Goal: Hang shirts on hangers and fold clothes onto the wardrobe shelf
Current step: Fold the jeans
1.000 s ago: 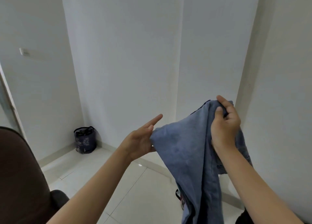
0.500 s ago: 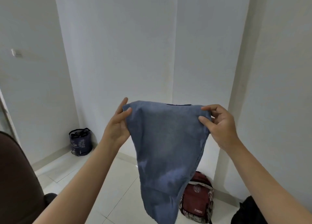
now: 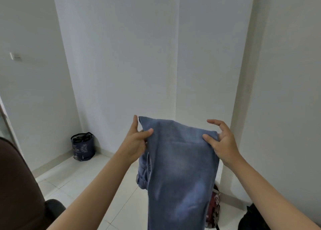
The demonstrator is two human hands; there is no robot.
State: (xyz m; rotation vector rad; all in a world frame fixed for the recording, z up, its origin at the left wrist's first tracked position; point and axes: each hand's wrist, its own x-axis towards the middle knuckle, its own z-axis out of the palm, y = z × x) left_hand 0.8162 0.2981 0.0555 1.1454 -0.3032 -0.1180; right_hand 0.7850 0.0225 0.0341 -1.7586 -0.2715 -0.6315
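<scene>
One pair of jeans [image 3: 180, 169] is held up in the air, pinched at its top edge by the left hand [image 3: 137, 143] and right hand [image 3: 222, 143], hanging below both grips; folding is judged barely begun, and no wardrobe shelf is seen

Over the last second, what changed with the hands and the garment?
The left hand slid from the side of the blue denim garment to its top left corner and now pinches it there. The right hand moved out to the top right corner, so the cloth went from bunched to spread flat and hanging. Both hands kept hold throughout; the dark blue bag in the corner stayed put.
</scene>
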